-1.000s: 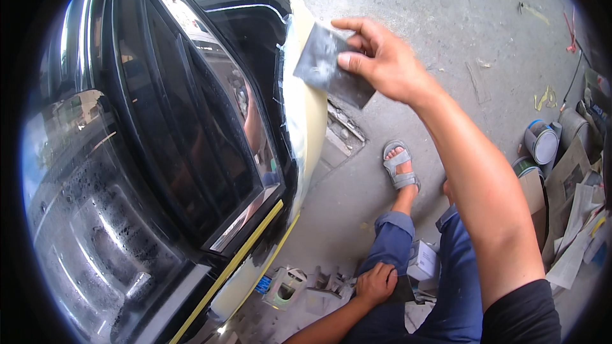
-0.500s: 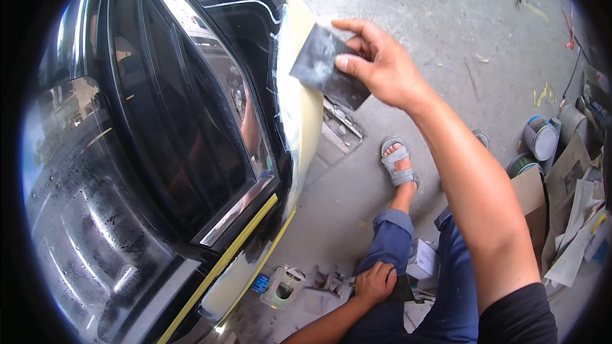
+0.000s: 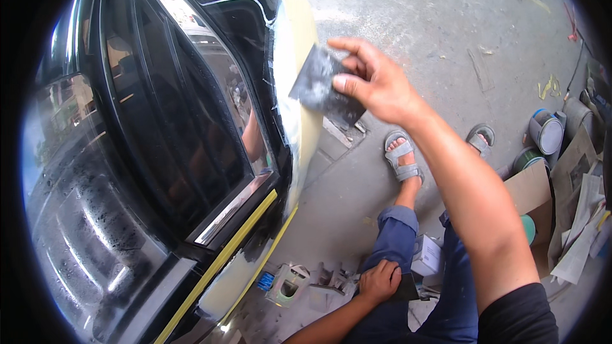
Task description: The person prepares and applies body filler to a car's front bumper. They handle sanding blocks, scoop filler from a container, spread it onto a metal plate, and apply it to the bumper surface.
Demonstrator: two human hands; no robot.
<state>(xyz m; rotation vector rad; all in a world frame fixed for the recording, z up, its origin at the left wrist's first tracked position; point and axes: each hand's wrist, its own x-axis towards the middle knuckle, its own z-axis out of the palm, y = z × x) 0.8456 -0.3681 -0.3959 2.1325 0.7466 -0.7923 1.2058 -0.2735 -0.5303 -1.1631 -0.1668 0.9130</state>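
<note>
My right hand [image 3: 370, 83] grips a dark, dust-smeared rectangular sheet, probably sandpaper [image 3: 322, 83], with the thumb on top and the index finger stretched past its upper edge. The sheet's left side lies against the cream-coloured filler panel [image 3: 299, 130] of a black car [image 3: 172, 121]. White patchy filler borders this panel beside the dark window trim. Lower down, my left hand [image 3: 380, 280] rests on my blue trouser leg with its fingers curled. A dark flat piece [image 3: 407, 288] shows beside those fingers; whether they hold it is unclear.
Yellow masking tape [image 3: 223, 264] runs along the car's lower trim. Paint cans [image 3: 546, 132], cardboard [image 3: 532, 191] and papers crowd the right side. A white box [image 3: 426, 256] stands between my legs. Dusty parts [image 3: 288, 285] and a blue item [image 3: 265, 281] lie on the floor.
My right hand and the dark sheet have moved slightly down along the cream panel. The view has shifted a little, showing more of my right sandal. My left hand stays on the leg.
</note>
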